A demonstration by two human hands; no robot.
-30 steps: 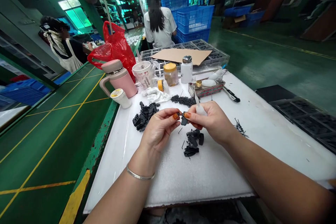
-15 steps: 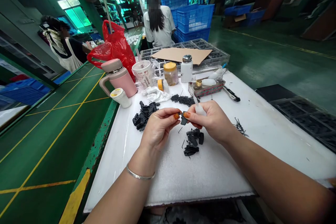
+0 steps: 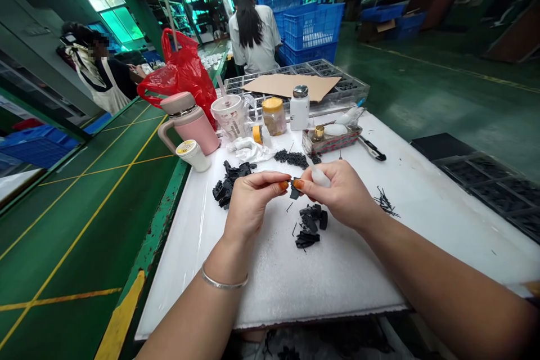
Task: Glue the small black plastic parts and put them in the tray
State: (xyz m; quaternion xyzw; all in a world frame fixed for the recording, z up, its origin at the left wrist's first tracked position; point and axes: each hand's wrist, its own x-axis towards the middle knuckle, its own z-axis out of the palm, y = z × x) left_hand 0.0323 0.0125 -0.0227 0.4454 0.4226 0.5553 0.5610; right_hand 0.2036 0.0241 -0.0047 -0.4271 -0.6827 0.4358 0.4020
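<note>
My right hand pinches a small black plastic part between thumb and finger. A white squeeze bottle with a thin nozzle is tucked in the same hand. Facing it, my left hand has thumb and forefinger pressed together at the part's edge; whatever they pinch is too small to make out. Below the hands lies a small pile of black parts. A larger heap of black parts is beside my left hand, and tiny black rings are spread beyond the fingers.
Thin black pins lie right on the white tabletop. Along the back stand a pink mug, a plastic cup, a jar, a pump bottle and a small box. Two people work beyond.
My left hand has shifted slightly left, with its fingers a little straighter. The right hand keeps its pinch on the black part. The whole view has moved slightly.
</note>
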